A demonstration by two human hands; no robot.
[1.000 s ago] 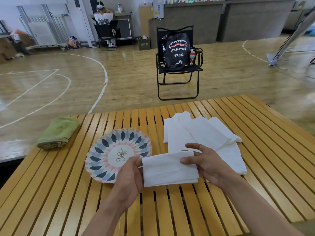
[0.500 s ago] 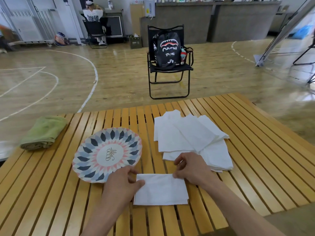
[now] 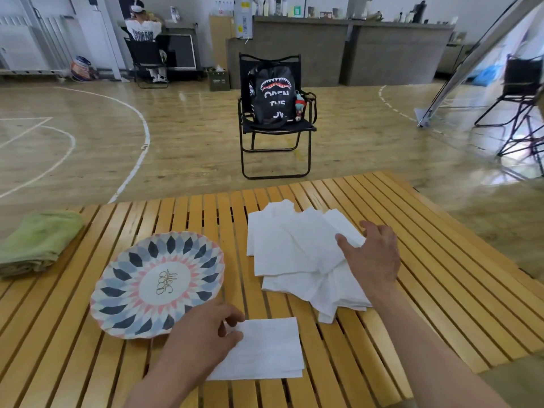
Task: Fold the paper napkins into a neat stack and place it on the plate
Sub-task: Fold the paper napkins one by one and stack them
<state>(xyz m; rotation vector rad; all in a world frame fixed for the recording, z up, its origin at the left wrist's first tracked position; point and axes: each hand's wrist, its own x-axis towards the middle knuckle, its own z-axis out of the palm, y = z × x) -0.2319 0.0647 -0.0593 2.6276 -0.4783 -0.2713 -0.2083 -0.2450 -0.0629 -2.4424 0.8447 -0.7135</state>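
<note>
We're looking down on a slatted wooden tabletop (image 3: 441,290), honey-yellow, with gaps between the boards. Around it is a sports hall with a pale wood court floor (image 3: 88,148) marked with white lines and a long grey counter (image 3: 382,54) along the far wall. A person (image 3: 144,30) sits back there, facing away, and the print on the shirt is too small for us to read.

Dead ahead stands a black folding chair (image 3: 244,148) with a black backpack (image 3: 272,98) on its seat. We can make out a shark-mouth print and the word "OPEN" on the bag, but the lines under it are only partly legible.

On the tabletop, the patterned plate (image 3: 117,290) sits left of centre with a gold emblem in its middle that we can't decipher. A rolled green towel (image 3: 38,242) lies at the far left edge.

The folded napkin (image 3: 265,351) lies flat on the slats just right of the plate's near rim, not on the plate. The left hand (image 3: 203,334) is at its upper left corner, and its grip pinches that corner between thumb and curled fingers. The right hand (image 3: 374,257) rests on the loose pile of napkins (image 3: 294,254) farther back, its grip spread wide with the fingers flat on the top sheet.
</note>
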